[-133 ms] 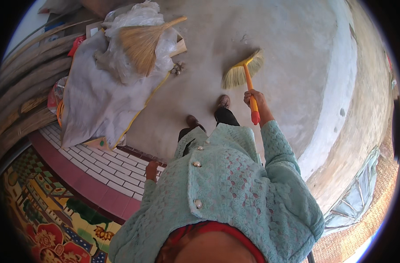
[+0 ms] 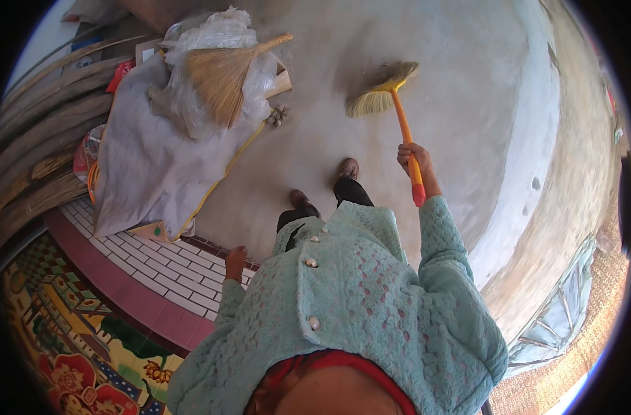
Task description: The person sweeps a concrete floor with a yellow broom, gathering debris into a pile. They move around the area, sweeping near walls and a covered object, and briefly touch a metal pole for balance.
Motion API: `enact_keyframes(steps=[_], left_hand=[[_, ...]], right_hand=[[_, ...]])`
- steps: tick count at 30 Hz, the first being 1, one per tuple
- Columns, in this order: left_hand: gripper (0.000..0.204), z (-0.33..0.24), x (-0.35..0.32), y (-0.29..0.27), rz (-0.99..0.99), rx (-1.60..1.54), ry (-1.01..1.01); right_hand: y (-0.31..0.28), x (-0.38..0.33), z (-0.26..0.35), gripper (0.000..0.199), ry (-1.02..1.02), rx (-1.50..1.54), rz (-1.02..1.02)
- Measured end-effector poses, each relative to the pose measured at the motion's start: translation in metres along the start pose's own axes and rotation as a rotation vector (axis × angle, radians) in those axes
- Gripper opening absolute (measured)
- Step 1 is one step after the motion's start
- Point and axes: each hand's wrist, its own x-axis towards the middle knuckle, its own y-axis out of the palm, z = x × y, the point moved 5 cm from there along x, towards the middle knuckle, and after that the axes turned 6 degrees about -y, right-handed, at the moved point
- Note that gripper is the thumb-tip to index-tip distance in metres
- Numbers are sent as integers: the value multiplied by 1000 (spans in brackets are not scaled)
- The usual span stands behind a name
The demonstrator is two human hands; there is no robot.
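The right hand (image 2: 416,159) is gripping the broom (image 2: 397,100) by its orange handle (image 2: 404,128), which is pointing forward and slightly left over the concrete floor (image 2: 461,90), while the farther left hand (image 2: 236,263) is hanging, its closure unclear.

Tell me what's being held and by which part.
The right grip holds a yellow-bristled broom by its orange handle, near the red end; the left grip shows nothing held.

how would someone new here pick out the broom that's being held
Find the grey floor beyond the person's shoes. Just right of centre, the right grip holds a broom. Unlike the straw-coloured broom lying on clear plastic at left, this one has an orange handle with a red end and a yellow bristle holder.
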Motion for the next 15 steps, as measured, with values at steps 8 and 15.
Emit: enact_keyframes(steps=[8,15], left_hand=[[30,-83,22,-2,-95,-276,-159],[29,-122,24,14,-63,-281,-215]], right_hand=[[-4,-126,48,14,-220,-455,-254],[-15,-130,55,10,-61,-434,-353]])
